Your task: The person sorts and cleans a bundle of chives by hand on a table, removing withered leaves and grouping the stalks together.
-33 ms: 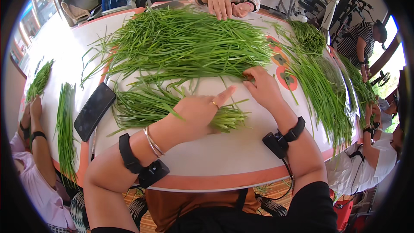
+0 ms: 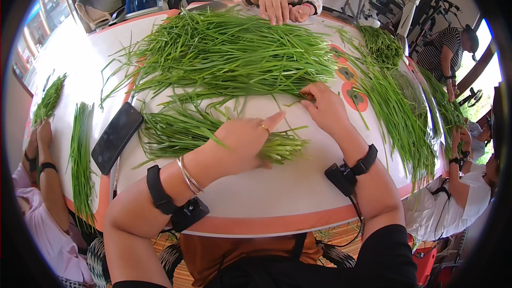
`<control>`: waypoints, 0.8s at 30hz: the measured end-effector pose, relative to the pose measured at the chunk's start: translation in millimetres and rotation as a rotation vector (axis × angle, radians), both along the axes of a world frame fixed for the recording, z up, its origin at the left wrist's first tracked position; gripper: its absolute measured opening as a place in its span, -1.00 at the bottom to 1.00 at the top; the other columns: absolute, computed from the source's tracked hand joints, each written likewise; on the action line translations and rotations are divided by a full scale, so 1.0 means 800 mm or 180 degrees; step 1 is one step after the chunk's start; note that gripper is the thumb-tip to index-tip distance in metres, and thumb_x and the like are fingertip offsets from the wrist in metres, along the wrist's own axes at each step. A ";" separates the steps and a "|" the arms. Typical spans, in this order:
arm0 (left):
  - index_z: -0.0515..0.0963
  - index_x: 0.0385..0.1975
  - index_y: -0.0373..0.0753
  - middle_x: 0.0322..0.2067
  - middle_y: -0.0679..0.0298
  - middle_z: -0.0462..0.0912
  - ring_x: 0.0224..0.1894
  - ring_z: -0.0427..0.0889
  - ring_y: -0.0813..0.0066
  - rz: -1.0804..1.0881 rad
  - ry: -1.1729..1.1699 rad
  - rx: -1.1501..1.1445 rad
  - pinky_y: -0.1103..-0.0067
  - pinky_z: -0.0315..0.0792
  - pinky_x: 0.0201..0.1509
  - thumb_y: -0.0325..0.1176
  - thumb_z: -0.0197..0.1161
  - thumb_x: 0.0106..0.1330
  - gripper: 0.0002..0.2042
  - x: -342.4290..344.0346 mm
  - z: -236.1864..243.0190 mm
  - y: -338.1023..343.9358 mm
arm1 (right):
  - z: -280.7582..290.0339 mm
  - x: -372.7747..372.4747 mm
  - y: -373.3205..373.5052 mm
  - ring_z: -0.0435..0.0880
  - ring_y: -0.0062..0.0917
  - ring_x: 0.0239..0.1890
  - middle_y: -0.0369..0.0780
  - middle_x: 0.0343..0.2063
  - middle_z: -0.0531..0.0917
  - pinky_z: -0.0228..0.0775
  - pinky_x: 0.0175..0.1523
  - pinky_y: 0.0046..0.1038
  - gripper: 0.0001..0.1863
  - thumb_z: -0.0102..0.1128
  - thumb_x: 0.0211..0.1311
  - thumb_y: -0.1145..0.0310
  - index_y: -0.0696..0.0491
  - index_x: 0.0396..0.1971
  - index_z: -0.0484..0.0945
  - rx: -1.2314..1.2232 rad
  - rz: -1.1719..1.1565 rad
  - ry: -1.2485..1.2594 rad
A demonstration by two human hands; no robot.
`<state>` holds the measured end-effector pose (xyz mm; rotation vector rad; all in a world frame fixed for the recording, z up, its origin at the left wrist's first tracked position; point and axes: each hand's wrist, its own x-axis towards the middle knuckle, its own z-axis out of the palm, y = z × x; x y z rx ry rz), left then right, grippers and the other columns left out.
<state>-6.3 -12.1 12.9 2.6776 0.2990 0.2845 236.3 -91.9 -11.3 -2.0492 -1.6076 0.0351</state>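
Head view: 2 hands, left hand (image 2: 242,141) on small chive bundle (image 2: 186,130), right hand (image 2: 325,108) at big chive pile (image 2: 229,56); 1 phone (image 2: 116,137).

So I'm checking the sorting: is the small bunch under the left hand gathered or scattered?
Gathered: the small bunch lies parallel under the left hand.

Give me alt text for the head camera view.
A person's left hand presses a small bundle of green stalks on a white table while the right hand picks from a large pile. A black phone lies nearby.
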 end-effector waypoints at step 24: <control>0.40 -0.26 -0.25 -0.40 0.19 0.51 -0.25 0.53 0.16 -0.0615 -0.0323 0.0614 0.40 0.42 -0.09 -0.52 0.30 -0.06 -0.67 0.005 -0.015 0.004 | 0.015 -0.006 0.001 0.43 -0.69 -0.58 -0.28 -0.51 0.57 0.31 -0.43 -0.64 -0.79 -0.04 0.44 0.33 0.14 -0.14 0.51 0.1577 0.0027 0.1744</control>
